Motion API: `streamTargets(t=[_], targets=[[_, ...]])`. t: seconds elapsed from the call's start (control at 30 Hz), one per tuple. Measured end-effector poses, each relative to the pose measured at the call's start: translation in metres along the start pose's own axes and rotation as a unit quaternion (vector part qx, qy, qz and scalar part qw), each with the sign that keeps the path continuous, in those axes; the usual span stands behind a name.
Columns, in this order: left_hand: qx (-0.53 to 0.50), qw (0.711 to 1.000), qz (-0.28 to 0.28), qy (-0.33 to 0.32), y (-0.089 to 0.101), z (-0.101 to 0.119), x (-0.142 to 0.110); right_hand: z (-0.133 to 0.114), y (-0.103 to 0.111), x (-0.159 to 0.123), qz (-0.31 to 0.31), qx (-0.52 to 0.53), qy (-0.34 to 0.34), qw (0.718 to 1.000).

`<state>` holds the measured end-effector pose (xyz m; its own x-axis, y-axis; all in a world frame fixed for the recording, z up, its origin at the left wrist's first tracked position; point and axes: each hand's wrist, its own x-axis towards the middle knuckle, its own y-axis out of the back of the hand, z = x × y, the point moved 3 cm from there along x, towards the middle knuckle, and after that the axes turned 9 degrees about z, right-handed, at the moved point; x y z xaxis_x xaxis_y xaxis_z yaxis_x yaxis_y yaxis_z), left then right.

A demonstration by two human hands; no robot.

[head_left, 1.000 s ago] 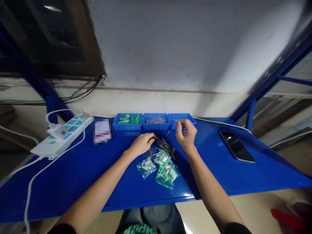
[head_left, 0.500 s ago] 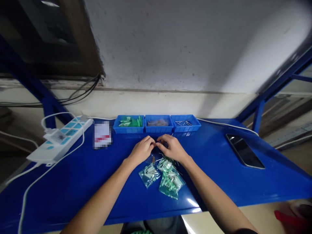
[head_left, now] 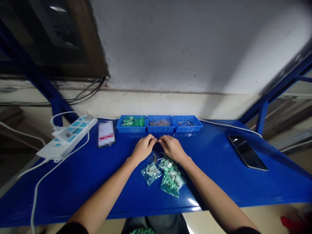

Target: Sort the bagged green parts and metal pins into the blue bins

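Note:
My left hand [head_left: 143,149] and my right hand [head_left: 173,149] meet above the blue table, fingertips pinched close together. A tiny pale item seems to show between them, too small to name. Just below lies a clear plastic bag [head_left: 151,173] holding white pieces and metal pins. Beside it, under my right wrist, more clear bags [head_left: 172,182] with green and white pieces and metal pins are heaped. A small brass-coloured piece [head_left: 155,158] lies above the left bag. Loose thin metal pins stick out around the heap, partly hidden by my right hand.
Along the back stand three blue bins: one with green and white pieces [head_left: 131,130], one with clear plastic bags [head_left: 161,130], one with metal pins [head_left: 187,129]. A white power strip [head_left: 65,143] and a blurred card [head_left: 106,134] are left; a phone [head_left: 247,152] lies right.
My fingertips have come closer together, and my right-hand fingers are bent more inward. The whole view has shifted slightly; the bags and bins have stayed in place on the table.

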<state>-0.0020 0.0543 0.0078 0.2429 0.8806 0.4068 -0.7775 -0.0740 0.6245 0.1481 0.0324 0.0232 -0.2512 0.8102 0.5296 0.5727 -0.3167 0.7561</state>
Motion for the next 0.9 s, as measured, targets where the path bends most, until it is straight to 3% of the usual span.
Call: streamTargets(t=[0.1, 0.2, 0.37, 0.6, 0.73, 0.83, 0.9], targets=[[-0.058, 0.998, 0.01, -0.016, 0.002, 0.004, -0.002, 0.004, 0.0, 0.0, 0.029, -0.008, -0.031, 0.999], [-0.048, 0.998, 0.033, -0.033, 0.005, 0.007, -0.002, 0.004, 0.001, 0.0, 0.032, 0.016, -0.035, 0.999], [-0.038, 0.997, 0.062, -0.023, 0.008, 0.006, 0.0, -0.001, 0.004, 0.0, 0.023, 0.073, 0.004, 0.997], [-0.044, 0.998, 0.043, -0.024, 0.005, 0.003, -0.001, -0.002, 0.015, 0.004, 0.032, 0.038, 0.044, 0.998], [-0.025, 0.998, 0.042, -0.033, 0.003, 0.004, -0.001, 0.013, 0.036, 0.006, 0.16, 0.023, 0.0, 0.987], [0.032, 0.998, 0.001, -0.05, -0.003, 0.006, 0.001, 0.036, 0.053, 0.005, 0.281, -0.022, -0.059, 0.958], [0.09, 0.994, -0.034, -0.052, -0.009, 0.008, 0.004, 0.054, 0.06, 0.005, 0.311, -0.076, -0.113, 0.941]])
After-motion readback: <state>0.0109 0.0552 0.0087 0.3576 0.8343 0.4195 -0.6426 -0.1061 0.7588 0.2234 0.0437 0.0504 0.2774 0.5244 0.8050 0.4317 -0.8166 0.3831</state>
